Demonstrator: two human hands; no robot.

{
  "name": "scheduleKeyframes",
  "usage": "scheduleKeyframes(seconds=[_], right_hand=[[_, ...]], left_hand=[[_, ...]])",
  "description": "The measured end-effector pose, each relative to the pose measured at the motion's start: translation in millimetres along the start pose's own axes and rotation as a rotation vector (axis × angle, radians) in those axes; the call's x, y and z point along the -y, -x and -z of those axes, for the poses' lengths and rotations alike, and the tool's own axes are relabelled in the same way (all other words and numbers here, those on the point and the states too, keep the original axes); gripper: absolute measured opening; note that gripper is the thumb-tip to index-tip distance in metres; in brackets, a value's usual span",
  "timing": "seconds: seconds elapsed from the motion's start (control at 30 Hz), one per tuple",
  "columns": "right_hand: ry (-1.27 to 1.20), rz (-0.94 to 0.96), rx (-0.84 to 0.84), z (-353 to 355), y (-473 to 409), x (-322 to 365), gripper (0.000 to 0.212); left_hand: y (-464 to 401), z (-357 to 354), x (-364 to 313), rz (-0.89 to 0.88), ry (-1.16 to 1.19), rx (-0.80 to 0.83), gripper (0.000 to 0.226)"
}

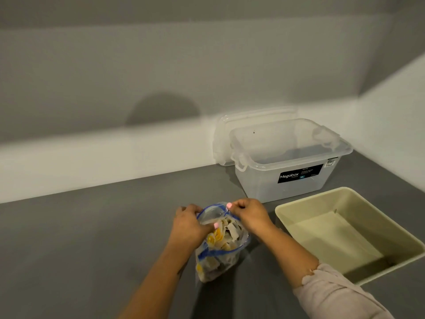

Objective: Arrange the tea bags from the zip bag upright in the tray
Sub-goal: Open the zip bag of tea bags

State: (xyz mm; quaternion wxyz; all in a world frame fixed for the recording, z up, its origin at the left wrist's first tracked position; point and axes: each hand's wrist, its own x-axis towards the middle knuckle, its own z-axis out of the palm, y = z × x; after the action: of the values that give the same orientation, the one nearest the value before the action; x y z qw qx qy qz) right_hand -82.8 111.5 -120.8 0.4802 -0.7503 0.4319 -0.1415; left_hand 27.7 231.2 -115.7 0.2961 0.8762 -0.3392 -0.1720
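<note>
two hands pinch the zip bag (220, 245) mouth on the grey surface (92, 238): left grip (188, 224) at its left rim, right grip (248, 214) at its far rim. tea bags (227, 236) sit inside. right of the right grip lies the tray (305, 217); beyond it, a clear box (287, 187).

Overall illumination dim, tone grey. Bright band across lower wall (96, 155); upper wall in shade. Rounded head-shaped shadow (162, 110) on wall above band, edge soft. Tray (285, 217) interior half lit, near right corner dark. Clear box (287, 157) hazy, low contrast. Wide-angle distortion: wall lines bow and tilt toward edges. Slight softness throughout; zip bag (220, 249) lower part blurred. No strong glare visible.
</note>
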Motion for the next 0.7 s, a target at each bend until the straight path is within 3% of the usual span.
scheduleKeyframes(seconds=[0.27, 0.53, 0.7], right_hand=[[-0.098, -0.031, 0.028, 8.6, 7.9, -6.6, 0.018], [-0.330, -0.185, 0.088, 16.9, 15.1, -8.1, 0.022], [-0.511, -0.348, 0.122, 16.3, 16.4, -13.5, 0.026]], left_hand=[[-6.5, -8.9, -3.3, -0.012, 0.039, 0.081, 0.028], [-5.1, -9.5, 2.2, 0.233, 0.599, 0.373, 0.041], [-5.5, -7.9, 2.6, 0.342, 0.912, 0.386, 0.035]])
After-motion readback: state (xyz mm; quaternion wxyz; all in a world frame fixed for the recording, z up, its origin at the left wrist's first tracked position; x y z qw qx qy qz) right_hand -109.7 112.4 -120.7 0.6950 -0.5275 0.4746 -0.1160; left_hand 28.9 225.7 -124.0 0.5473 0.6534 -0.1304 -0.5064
